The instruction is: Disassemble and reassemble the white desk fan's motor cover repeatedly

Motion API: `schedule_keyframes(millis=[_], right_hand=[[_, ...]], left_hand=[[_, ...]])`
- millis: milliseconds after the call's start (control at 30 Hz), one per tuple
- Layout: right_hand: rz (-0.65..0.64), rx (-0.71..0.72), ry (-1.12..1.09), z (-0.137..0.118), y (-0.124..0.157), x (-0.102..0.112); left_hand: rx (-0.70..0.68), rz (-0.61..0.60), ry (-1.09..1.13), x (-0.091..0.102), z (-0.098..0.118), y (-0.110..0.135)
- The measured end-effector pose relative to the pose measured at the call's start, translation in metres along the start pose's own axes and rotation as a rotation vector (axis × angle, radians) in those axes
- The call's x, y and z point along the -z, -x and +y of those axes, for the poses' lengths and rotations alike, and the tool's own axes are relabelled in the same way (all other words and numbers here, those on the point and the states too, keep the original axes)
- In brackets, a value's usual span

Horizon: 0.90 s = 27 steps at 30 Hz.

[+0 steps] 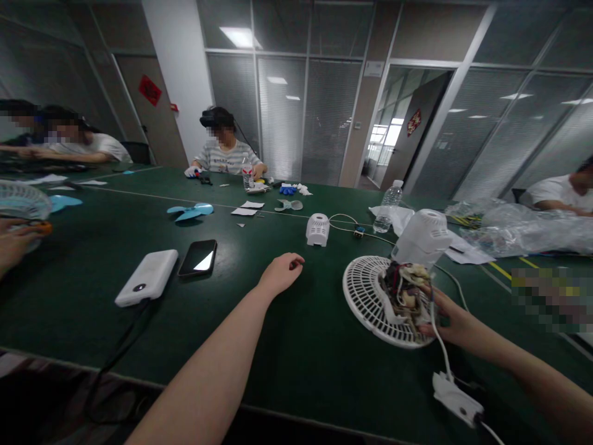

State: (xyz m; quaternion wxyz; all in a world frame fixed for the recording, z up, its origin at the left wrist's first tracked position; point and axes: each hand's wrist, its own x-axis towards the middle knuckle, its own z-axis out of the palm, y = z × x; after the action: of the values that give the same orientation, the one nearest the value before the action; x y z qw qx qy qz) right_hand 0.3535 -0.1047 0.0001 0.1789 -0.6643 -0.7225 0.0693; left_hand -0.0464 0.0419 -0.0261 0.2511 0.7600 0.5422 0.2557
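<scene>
Our right hand [451, 318] grips a round white plastic fan assembly [391, 306], likely motor-heavy, safest by its rim beside the fingers; our left hand [280, 273] hangs relaxed, empty.

At four o'clock, a tangled bundle of dark and pale wires [407, 292] hides some fingertips of the right hand [454, 321] from us, plus part of a round white plastic grille [364, 296]. The bottom edge cuts a thin white cable [443, 351]. At three o'clock, we cannot read a pixelated patch [551, 300]; at nine, the left edge crops a pale domed fan cage [23, 203].
</scene>
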Motion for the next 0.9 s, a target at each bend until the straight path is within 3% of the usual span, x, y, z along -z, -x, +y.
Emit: schedule_keyframes(millis=[100,333,433,600,733,900], right_hand=[[-0.068,0.107,-0.104,-0.032,-0.024,-0.020],[-0.096,0.147,-0.123,-0.081,-0.069,-0.057],[-0.133,0.167,-0.126,-0.095,-0.079,-0.057],[-0.271,0.202,-0.178,-0.100,-0.100,-0.037],[-0.127,0.143,-0.144,-0.096,-0.136,-0.030],[0.039,0.125,-0.189,-0.101,-0.201,-0.058]], left_hand=[[-0.040,0.014,0.028,-0.001,0.004,0.001],[-0.136,0.040,0.077,-0.001,0.009,0.002],[-0.147,0.003,0.013,-0.001,0.007,-0.001],[-0.171,0.038,-0.040,-0.004,0.004,-0.004],[-0.170,0.023,-0.014,-0.005,0.003,-0.006],[-0.220,0.007,0.080,-0.009,-0.004,-0.010]])
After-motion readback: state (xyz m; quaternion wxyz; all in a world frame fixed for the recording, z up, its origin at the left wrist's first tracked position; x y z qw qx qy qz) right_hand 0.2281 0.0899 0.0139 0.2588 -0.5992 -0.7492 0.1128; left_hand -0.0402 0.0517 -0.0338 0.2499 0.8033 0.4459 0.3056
